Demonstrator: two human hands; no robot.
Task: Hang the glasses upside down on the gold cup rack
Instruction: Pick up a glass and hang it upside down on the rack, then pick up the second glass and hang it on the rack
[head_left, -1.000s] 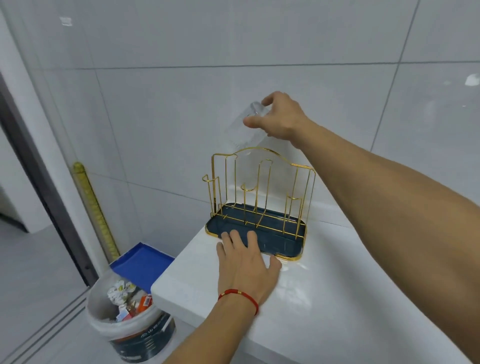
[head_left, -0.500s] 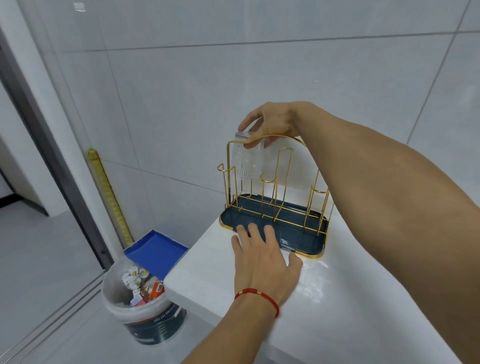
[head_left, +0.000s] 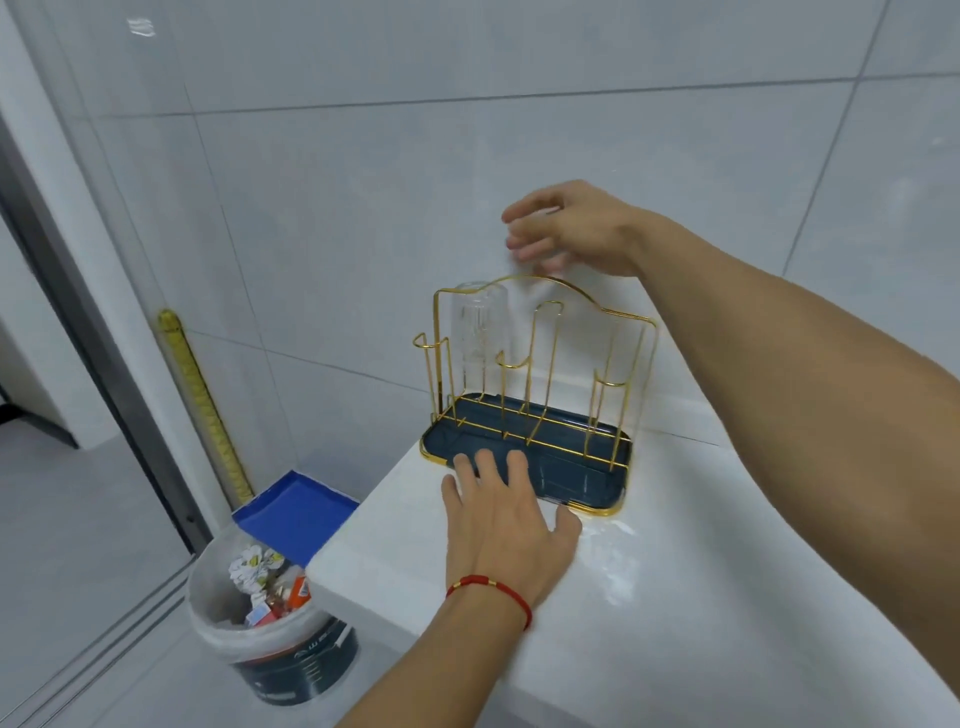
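Note:
The gold cup rack with a dark blue drip tray stands on the white counter near the wall. A clear glass hangs upside down on the rack's back left peg. My right hand hovers just above the rack's top arch, fingers apart, holding nothing. My left hand, with a red string bracelet at the wrist, lies flat on the counter, its fingertips resting on the tray's front edge.
The counter ends in a corner at the left. Below it on the floor stands a white bucket full of rubbish, with a blue lid leaning behind it. A yellow rod leans against the tiled wall.
My right hand lowered the upside-down glass onto the rack's back left peg, let go of it and rose, fingers spread. My left hand stayed pressed at the tray's front.

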